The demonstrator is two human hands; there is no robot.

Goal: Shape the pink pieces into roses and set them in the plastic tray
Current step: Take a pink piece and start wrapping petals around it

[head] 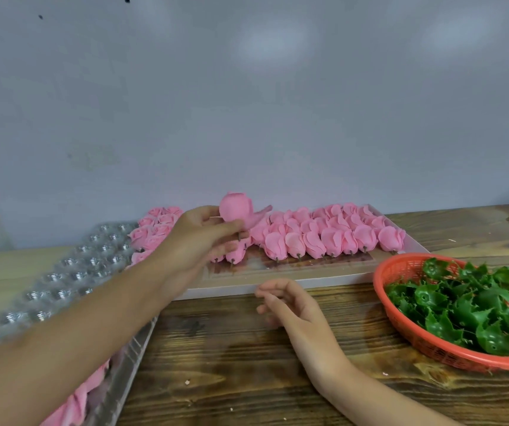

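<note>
Matt, soft-looking pink roses (333,238); glossy clear plastic tray (71,272); rough-grained wooden table (231,348); orange plastic mesh basket (400,318) with shiny green leaves (468,305)

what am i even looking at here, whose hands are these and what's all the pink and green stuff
There is no machine here. The single picture comes from a camera worn on a person's head, looking down at their own two bare hands over a wooden table. The left hand holds one pink piece lifted above the others. The right hand hangs relaxed over the table and holds nothing. Behind the hands, a flat box carries rows of pink pieces. On the left lies a clear plastic tray with round cups, some holding finished roses. On the right, a red basket holds green leaf pieces.
</note>
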